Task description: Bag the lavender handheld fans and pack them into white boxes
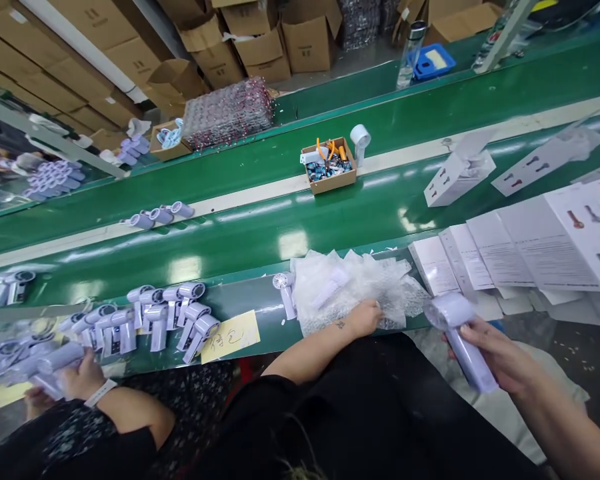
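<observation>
My right hand (495, 357) grips a lavender handheld fan (473, 357) by its handle, at the right, off the bench's front edge. The fan's round head points up and to the left. My left hand (364, 320) rests on a pile of clear bubble-wrap bags (375, 283), its fingers curled on the near edge of a bag. Another lavender fan shows faintly through the plastic on the pile. Just left of the bags lies one more handheld fan (287, 297) with its white grille facing up.
White printed boxes (510, 250) stand in a row on the right. Many fans (157, 327) and a yellow note (233, 337) lie left, near a co-worker's hand (83, 377). Across the green belt (240, 233) sits a small carton (333, 180) of parts.
</observation>
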`<act>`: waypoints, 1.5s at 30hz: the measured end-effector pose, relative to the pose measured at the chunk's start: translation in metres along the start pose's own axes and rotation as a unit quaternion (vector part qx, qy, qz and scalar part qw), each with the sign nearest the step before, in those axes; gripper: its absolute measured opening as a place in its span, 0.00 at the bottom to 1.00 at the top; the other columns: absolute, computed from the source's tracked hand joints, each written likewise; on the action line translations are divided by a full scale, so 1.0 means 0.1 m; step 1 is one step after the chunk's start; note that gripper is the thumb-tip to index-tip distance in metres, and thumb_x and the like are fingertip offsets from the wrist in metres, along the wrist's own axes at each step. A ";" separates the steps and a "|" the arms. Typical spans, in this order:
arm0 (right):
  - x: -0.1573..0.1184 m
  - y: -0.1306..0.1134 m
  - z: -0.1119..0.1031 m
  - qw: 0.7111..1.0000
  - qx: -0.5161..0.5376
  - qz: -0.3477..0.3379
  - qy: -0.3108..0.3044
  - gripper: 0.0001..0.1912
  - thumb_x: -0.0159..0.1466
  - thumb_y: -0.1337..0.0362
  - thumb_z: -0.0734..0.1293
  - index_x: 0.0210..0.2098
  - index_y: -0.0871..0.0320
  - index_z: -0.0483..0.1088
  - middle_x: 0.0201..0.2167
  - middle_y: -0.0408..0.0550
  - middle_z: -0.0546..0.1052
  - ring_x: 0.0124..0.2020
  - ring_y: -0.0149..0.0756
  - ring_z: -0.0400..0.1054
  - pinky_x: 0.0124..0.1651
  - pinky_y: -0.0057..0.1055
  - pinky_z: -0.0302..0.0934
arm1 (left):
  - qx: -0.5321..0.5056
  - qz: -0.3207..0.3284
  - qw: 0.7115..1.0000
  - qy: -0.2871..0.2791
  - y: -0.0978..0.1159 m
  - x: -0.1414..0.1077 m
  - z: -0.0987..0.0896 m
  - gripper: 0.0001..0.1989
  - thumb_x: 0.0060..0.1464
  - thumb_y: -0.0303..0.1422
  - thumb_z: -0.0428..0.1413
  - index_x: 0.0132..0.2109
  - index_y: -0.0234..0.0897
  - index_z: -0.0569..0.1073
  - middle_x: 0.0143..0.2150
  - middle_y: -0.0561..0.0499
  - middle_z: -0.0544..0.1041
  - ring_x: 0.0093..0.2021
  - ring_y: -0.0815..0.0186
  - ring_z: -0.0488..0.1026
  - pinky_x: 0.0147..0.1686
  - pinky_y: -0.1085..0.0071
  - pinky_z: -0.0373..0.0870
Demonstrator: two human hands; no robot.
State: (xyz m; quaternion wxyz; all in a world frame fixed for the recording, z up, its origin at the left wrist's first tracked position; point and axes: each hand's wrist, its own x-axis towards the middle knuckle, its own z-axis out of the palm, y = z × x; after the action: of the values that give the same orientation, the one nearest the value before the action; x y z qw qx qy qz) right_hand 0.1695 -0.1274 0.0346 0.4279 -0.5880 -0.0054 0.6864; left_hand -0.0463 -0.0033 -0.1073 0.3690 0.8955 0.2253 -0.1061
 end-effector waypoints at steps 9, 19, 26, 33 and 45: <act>0.13 0.37 0.46 0.994 0.008 0.031 -0.108 0.25 0.54 0.63 0.72 0.49 0.52 0.65 0.32 0.44 0.74 0.31 0.36 0.72 0.26 0.29 0.68 | -0.420 -0.125 0.886 0.150 0.41 -0.08 -0.39 0.10 0.53 0.32 0.54 0.38 0.32 0.77 0.33 0.50 0.77 0.34 0.68 0.72 0.36 0.72 0.69; 0.08 0.38 0.46 0.999 -0.023 -0.011 0.026 0.17 0.52 0.64 0.73 0.38 0.55 0.64 0.28 0.43 0.74 0.30 0.37 0.73 0.26 0.31 0.70 | -0.102 0.108 0.955 0.257 0.66 -0.44 -0.61 0.10 0.58 0.30 0.47 0.41 0.35 0.72 0.32 0.47 0.73 0.36 0.65 0.70 0.39 0.69 0.68; 0.09 0.47 0.53 0.998 0.051 -0.015 0.028 0.28 0.51 0.65 0.74 0.48 0.50 0.61 0.27 0.40 0.75 0.28 0.37 0.74 0.25 0.31 0.71 | -0.080 0.075 0.975 0.195 0.74 -0.50 -0.57 0.07 0.58 0.31 0.48 0.41 0.35 0.69 0.36 0.48 0.73 0.36 0.67 0.71 0.37 0.72 0.67; 0.06 0.35 0.58 0.994 0.075 0.008 0.074 0.09 0.58 0.67 0.68 0.32 0.55 0.61 0.22 0.44 0.76 0.22 0.36 0.73 0.19 0.27 0.68 | 0.065 0.190 0.971 0.128 0.87 -0.37 -0.95 0.13 0.61 0.34 0.42 0.40 0.35 0.70 0.36 0.44 0.72 0.39 0.62 0.70 0.41 0.67 0.67; 0.11 0.34 0.69 0.979 0.161 0.023 0.125 0.06 0.58 0.73 0.66 0.30 0.57 0.65 0.23 0.43 0.76 0.22 0.31 0.72 0.26 0.24 0.71 | -0.083 0.086 0.981 0.151 0.75 -0.31 -0.95 0.10 0.57 0.31 0.49 0.42 0.36 0.74 0.39 0.47 0.76 0.39 0.65 0.72 0.41 0.72 0.67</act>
State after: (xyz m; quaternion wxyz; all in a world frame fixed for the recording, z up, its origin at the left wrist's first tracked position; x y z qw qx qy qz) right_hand 0.0944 -0.1087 0.0294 0.4984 -0.5925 0.1719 0.6091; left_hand -0.0350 0.0074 0.0170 0.4117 0.8835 0.2081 0.0812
